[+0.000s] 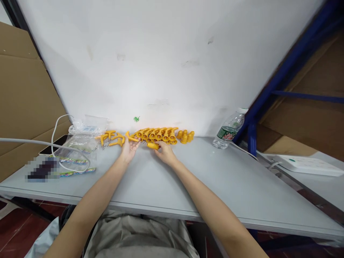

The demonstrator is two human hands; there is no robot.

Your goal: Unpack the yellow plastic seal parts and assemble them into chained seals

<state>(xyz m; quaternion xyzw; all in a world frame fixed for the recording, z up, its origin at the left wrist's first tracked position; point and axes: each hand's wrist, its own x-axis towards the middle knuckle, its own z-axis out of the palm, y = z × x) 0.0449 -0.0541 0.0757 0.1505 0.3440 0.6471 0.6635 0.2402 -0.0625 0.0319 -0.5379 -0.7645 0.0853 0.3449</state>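
Observation:
My left hand (129,149), palm turned up and fingers closed, holds a yellow T-shaped handle (131,137) with a thin metal piece pointing right. In my right hand (165,153) is a yellow ribbed cap (153,146), pinched by its right side. The metal piece and the cap are close together; whether they touch I cannot tell. Behind both hands lies a stacked row of yellow cone-ended pieces (159,136), open ends facing me. More yellow T-shaped handles (116,139) with metal parts lie left of my left hand. Several yellow caps (184,137) stand at the row's right.
A tilted plastic bottle (228,130) leans at the right, near a white power strip (309,164). Clear plastic bags (80,147), a white cable (56,143) and a dark phone-like object (51,147) lie left. A white wall (166,71) rises behind the grey table (150,186).

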